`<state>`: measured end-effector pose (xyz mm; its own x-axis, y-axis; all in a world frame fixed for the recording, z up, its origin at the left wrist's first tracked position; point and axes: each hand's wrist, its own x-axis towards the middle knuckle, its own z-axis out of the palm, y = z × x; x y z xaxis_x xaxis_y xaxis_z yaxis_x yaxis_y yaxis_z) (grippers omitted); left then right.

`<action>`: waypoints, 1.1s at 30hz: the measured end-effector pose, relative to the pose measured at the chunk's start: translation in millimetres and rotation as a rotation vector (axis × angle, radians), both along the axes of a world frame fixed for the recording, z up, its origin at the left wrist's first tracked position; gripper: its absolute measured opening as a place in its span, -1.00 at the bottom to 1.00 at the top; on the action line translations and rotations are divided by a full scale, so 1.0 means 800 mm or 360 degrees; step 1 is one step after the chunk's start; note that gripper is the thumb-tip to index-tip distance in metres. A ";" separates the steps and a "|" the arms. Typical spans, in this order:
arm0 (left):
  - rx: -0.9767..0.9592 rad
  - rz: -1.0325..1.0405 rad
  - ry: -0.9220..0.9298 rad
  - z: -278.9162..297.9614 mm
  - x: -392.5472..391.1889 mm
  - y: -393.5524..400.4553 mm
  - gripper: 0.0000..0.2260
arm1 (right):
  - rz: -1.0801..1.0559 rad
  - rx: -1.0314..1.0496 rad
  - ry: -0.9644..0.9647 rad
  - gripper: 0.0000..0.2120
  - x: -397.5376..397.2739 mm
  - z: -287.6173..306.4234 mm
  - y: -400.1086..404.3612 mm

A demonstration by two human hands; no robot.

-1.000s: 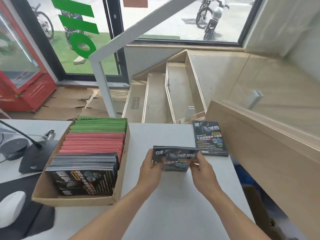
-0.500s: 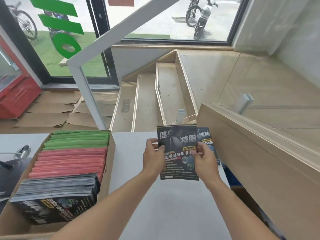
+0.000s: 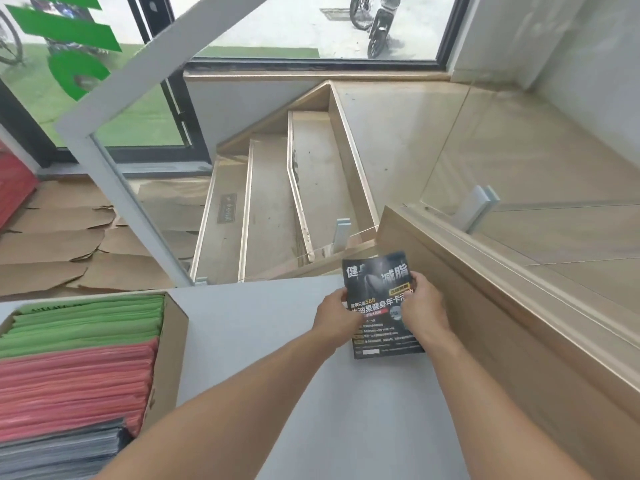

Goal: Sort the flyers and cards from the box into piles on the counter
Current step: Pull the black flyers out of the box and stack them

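A black flyer stack (image 3: 375,296) with white and orange print lies at the far right of the grey counter (image 3: 263,358). My left hand (image 3: 334,315) holds its left edge and my right hand (image 3: 420,306) grips its right edge, thumb on the printed face. Whether the sheet in my hands touches the pile under it I cannot tell. The cardboard box (image 3: 169,344) at the left holds upright rows of green flyers (image 3: 86,323), red flyers (image 3: 72,386) and dark flyers (image 3: 59,448).
A wooden ledge (image 3: 512,327) with a glass panel runs along the counter's right side. Beyond the counter's far edge, stairs (image 3: 277,202) drop away. A white slanted beam (image 3: 114,168) stands at the back left.
Both hands carried the black flyer from the middle of the counter to the right and down onto the spot where the black pile lay. The view swung right, cutting off part of the box.
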<state>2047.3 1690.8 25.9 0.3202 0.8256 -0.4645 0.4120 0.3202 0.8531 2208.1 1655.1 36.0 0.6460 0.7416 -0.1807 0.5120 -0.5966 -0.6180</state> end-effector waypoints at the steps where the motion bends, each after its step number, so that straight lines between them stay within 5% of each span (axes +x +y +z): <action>1: 0.0045 -0.0073 0.0045 -0.004 0.000 0.000 -0.50 | 0.0039 -0.0102 -0.0131 -0.60 0.000 -0.003 0.002; 5: 0.0317 -0.0361 0.0364 -0.028 0.000 -0.013 -0.11 | 0.0298 -0.0530 -0.0405 -0.28 -0.002 -0.010 0.012; 7: 0.0371 -0.0598 0.0578 -0.038 0.002 -0.025 0.20 | 0.0421 -0.0525 -0.0361 -0.28 -0.003 -0.009 0.028; 9: 0.0434 -0.0792 0.0763 -0.044 0.003 -0.037 0.27 | 0.0532 -0.0558 -0.0316 -0.28 -0.002 -0.003 0.047; 16: 0.0559 -0.0580 0.0615 -0.043 0.015 -0.049 -0.10 | 0.0962 -0.0720 -0.0384 -0.48 0.024 0.000 0.094; 24: 0.0488 -0.0556 0.0633 -0.026 0.021 -0.056 -0.09 | 0.1047 -0.0721 -0.0691 -0.61 0.029 -0.003 0.097; 33: 0.0523 -0.0540 0.0623 -0.020 -0.010 -0.061 -0.06 | 0.1139 -0.0527 -0.0970 -0.52 0.015 0.010 0.081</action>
<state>2039.1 1642.0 10.1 0.4474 0.8276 -0.3390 0.7475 -0.1380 0.6497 2219.8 1719.9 44.2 0.1174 0.9649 -0.2349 0.9930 -0.1178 0.0121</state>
